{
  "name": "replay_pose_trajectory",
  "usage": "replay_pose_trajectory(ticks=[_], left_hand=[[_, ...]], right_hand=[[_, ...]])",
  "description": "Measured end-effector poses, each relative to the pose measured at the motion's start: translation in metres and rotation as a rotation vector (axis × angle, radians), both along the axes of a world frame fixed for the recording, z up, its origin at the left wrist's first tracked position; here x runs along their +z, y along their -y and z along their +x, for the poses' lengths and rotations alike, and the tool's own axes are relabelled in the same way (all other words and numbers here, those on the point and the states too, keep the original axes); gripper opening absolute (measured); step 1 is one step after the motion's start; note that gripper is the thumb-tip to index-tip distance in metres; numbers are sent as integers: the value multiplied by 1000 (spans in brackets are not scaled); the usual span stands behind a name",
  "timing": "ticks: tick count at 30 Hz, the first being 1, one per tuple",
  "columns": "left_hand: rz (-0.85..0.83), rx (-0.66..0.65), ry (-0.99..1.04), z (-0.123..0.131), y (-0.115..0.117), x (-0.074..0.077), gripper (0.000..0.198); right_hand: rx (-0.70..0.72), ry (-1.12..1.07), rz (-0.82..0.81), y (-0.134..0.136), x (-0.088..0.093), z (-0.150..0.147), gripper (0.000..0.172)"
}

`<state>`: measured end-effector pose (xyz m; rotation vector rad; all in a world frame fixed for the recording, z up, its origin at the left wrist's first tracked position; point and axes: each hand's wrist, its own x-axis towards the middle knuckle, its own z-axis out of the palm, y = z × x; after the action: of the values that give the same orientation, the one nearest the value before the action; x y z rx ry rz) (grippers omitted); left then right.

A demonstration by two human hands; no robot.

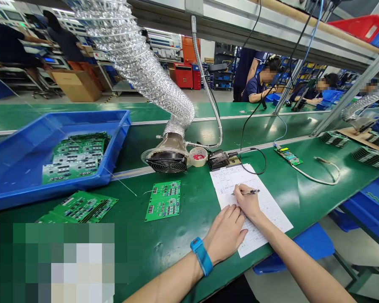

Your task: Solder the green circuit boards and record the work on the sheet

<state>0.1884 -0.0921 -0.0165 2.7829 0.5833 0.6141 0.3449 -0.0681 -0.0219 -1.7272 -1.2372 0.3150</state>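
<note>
The pen (252,192) tips onto the form (273,208) on the desk (183,240), your right hand (248,203) keeping a narrow grip pinched round it. Your left hand (225,233) lies flat, grip open, on the form's left edge. A board (163,200) lies near, leftward.

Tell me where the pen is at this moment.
In the head view, the pen is right of centre, held in the right hand over the paper form, with the left hand beside it.

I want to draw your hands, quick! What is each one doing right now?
Left hand: open, fingers lying flat on the paper.
Right hand: closed around a pen, over the paper.
</note>
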Motion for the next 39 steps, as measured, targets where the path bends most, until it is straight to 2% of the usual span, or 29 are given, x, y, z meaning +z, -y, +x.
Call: replay_pose_trajectory(ticks=[22, 31, 39], left_hand=[[21, -11, 9, -2, 0, 4, 29], [33, -12, -15, -1, 0, 5, 30], [13, -5, -12, -2, 0, 5, 31]], right_hand=[[-38, -103, -24, 4, -1, 8, 44], [-1, -69, -15, 2, 0, 6, 44], [-36, -66, -6, 2, 3, 5, 41]])
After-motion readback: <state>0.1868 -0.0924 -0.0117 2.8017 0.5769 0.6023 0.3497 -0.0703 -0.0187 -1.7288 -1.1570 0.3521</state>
